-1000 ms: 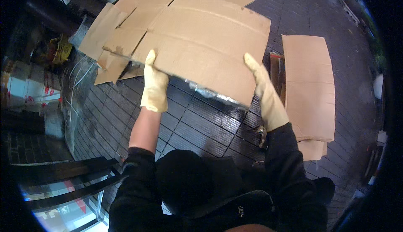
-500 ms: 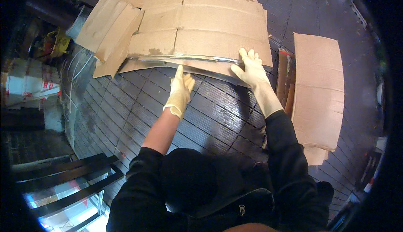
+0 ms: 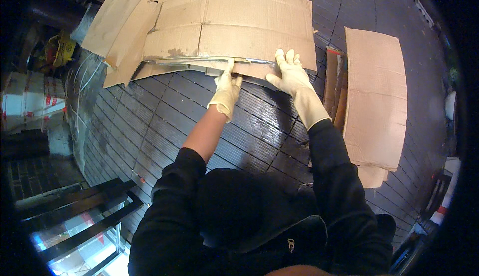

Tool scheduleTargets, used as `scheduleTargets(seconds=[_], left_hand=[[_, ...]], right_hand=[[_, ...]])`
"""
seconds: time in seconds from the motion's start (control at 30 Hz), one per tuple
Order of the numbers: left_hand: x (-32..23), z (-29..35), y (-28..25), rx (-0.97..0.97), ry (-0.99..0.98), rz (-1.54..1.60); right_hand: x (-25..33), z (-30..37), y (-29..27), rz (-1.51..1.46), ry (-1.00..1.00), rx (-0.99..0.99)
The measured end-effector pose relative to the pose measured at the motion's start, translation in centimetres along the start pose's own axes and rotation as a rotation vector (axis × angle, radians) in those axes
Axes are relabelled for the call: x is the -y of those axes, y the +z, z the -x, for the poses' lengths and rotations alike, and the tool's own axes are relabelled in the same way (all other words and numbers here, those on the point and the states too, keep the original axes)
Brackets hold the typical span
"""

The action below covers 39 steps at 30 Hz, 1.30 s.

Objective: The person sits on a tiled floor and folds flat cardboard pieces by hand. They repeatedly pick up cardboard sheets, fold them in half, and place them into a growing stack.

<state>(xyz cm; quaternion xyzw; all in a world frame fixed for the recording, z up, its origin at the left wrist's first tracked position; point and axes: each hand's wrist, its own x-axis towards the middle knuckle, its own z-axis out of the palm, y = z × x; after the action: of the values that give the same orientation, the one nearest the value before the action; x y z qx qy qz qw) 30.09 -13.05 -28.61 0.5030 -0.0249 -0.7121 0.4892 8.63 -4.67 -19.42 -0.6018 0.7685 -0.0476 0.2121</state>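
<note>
Dark, wet-looking floor planks fill the scene, and a big flattened cardboard sheet lies on them, its creased panels spreading toward the top of the view. Along the near edge of that sheet runs a thin shiny strip, and more cardboard flaps fan out from the sheet's left side. The left hand, in a pale rubber glove, sits at the sheet's near edge with its fingers pressed together, tips touching the edge by the strip; whether they pinch it cannot be told. The right hand, gloved the same, lies just to the right of it, fingers spread and flat on the cardboard's lower corner. Right of the sheet, apart from it, lies a second long cardboard piece, with narrow brown strips between the two. Far left of the sheet stand stacked boxes.
</note>
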Motion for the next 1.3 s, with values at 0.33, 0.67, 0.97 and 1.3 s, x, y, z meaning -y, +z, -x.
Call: scheduleTargets(seconds=[0.33,0.67,0.97,1.3], left_hand=[[-0.7,-3.7,-1.1,0.047,0.007,0.012],[-9.8,1.3,-17.3,0.164,0.256,-0.080],[-22.4,12.5,-37.6,-0.211,0.226,-0.312],[-23.1,17.3,-32.7,-0.117,0.360,-0.357]], right_hand=[[1.0,1.6,-0.4,0.027,-0.051,0.003],[8.2,10.8,0.1,-0.234,-0.487,0.235],[3.3,2.0,3.2,-0.349,-0.032,-0.239],[3.0,4.2,6.8,-0.454,0.147,0.094]])
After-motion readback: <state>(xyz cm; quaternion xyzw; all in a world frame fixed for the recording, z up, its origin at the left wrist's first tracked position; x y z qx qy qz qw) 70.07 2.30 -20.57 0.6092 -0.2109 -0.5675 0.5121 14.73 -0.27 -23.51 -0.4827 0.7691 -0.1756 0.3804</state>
